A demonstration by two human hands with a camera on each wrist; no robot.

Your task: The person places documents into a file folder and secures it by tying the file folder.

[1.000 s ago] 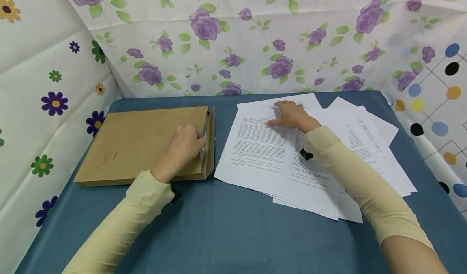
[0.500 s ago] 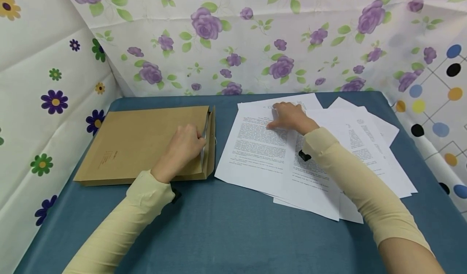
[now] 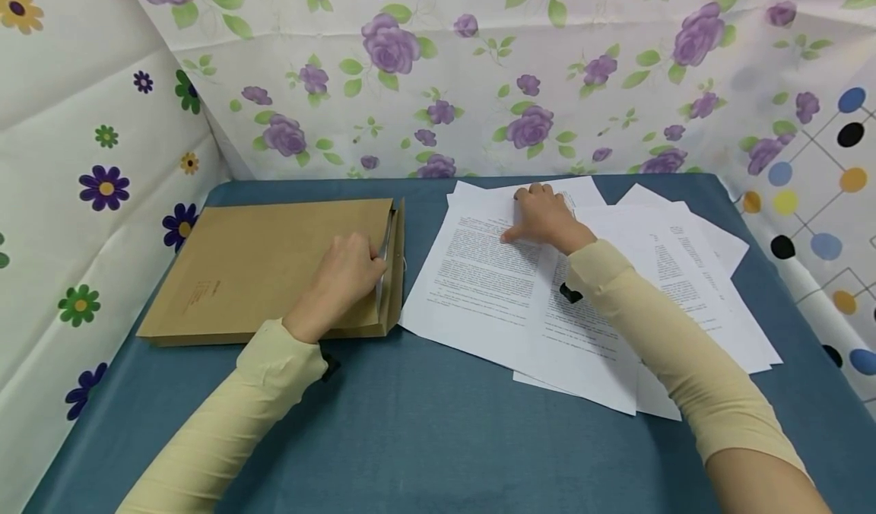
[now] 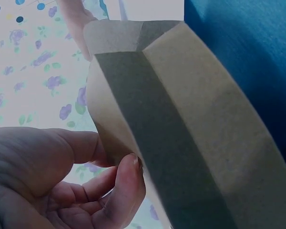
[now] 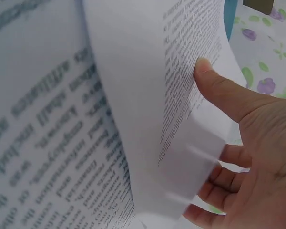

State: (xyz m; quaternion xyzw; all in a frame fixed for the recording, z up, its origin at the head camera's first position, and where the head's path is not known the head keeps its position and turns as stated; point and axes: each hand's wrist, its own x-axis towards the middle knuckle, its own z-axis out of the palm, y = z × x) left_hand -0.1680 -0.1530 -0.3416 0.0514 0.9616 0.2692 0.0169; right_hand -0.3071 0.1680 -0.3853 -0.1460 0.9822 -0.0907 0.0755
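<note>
Leftmost, the brown paper envelope [image 3: 267,267] lies flat on the blue table cover [image 3: 424,438], its open mouth facing right toward the papers. Your left hand [image 3: 342,274] sits on the envelope's right end, fingers curled over the upper edge of the mouth. From the left wrist view, your thumb and fingertips [image 4: 126,183] pinch the envelope's [image 4: 181,124] top layer and hold it lifted, so the gusset shows as a dark band.

Moving right: a narrow strip of blue cover separates the envelope from the spread of printed sheets [image 3: 595,293]. Sheets overlap loosely, fanned toward the right corner of the table, text side up. The nearest one, the top sheet [image 3: 479,271], lies just beside the envelope's mouth, not touching it as far as the head view tells.

Your right hand [image 3: 547,217] rests at the far edge of that top sheet, thumb pointing left across the print. From the right wrist view, your thumb [image 5: 219,90] presses the printed face of the sheet [image 5: 181,119] while the fingers curl behind it; the sheet bows up off the pile beneath. Hand [image 5: 248,157] is partly closed, gripping paper only.

Both forearms wear pale yellow sleeves [image 3: 657,331]. Flowered cloth [image 3: 438,73] walls the table at back and left.
</note>
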